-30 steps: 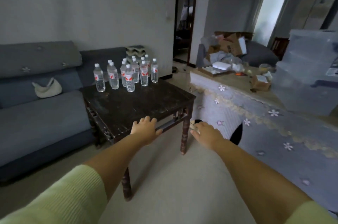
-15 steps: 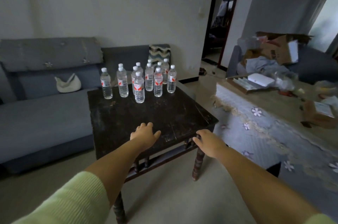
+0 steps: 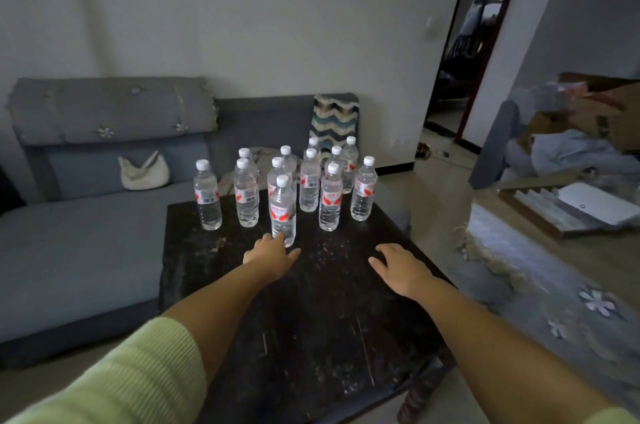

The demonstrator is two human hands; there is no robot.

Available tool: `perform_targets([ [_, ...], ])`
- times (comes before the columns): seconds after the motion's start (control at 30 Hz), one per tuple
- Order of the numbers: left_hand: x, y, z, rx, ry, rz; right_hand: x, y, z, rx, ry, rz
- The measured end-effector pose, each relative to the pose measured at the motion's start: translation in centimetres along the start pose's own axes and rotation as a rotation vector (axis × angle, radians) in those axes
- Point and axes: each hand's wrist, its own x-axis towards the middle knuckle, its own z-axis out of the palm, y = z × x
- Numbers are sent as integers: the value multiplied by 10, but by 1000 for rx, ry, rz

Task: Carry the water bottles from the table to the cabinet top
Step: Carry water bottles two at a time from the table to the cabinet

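Several clear water bottles with white caps and red labels stand upright in a cluster at the far end of the dark wooden table (image 3: 346, 319). The nearest bottle (image 3: 283, 212) stands in front of the rest. My left hand (image 3: 272, 255) is stretched out over the table with relaxed fingers, its fingertips at the base of that nearest bottle. My right hand (image 3: 398, 266) hovers over the table's right part, fingers spread and empty, a little short of another bottle (image 3: 329, 198). The cabinet is not in view.
A grey sofa (image 3: 69, 243) runs behind and left of the table, with a white bag (image 3: 143, 172) and a zigzag blanket (image 3: 334, 122) on it. To the right stands a surface with a floral cloth (image 3: 554, 285) and cluttered boxes (image 3: 588, 118). An open doorway (image 3: 460, 84) lies beyond.
I have moved closer to the table. Both hands have gone forward from the table's near edge to over its top, the left one reaching the front bottle.
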Motion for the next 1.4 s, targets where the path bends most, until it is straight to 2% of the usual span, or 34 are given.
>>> perform_targets([
  [0.2,70,-12,3,-57,-44,-53,81,-8,11,76,-71,8],
  [0.47,159,-36,31,-335,-38,-213,206,-6,32,262,-145,11],
  [0.6,197,-28,54,-663,52,-304,271,2,46,435,-138,14],
  [0.67,215,-25,66,-822,147,-378,301,4,54,561,-108,28],
  [0.73,229,-22,78,-890,235,-437,326,3,65,707,-69,38],
  [0.93,251,-16,96,-902,365,-483,352,-15,94,883,112,9],
  [1.2,254,-18,90,-795,267,-436,365,-11,94,886,73,-66],
  [1.4,236,-13,96,-702,160,-398,332,4,96,867,47,-103],
])
